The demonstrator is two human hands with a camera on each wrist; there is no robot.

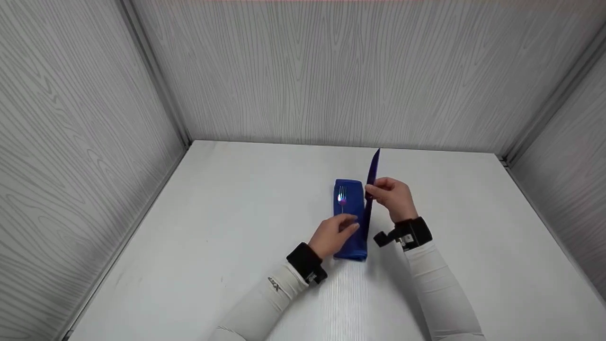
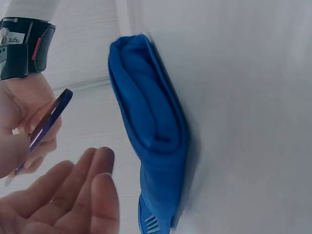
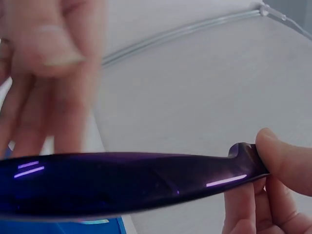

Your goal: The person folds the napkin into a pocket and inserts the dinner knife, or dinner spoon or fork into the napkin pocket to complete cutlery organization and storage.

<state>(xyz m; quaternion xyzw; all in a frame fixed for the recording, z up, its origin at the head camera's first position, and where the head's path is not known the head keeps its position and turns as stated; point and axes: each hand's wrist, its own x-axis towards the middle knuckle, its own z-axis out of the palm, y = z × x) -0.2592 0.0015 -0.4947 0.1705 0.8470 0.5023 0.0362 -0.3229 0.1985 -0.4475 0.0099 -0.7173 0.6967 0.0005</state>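
Note:
My right hand pinches a shiny dark purple-blue knife between thumb and fingers near its middle. The knife's pointed end is toward the back wall, and the other end overlaps the right edge of a folded blue cloth in the head view. On that cloth lies a shiny, iridescent fork, tines toward the back, its handle partly hidden behind my left hand. Extended fingers and nothing held show on the left hand in the left wrist view, beside the rolled-looking end of the cloth.
A white tabletop lies under everything. Grey wood-grain panels enclose it, with a back wall behind the far edge, a left wall and a right wall. Both wrists wear black camera straps.

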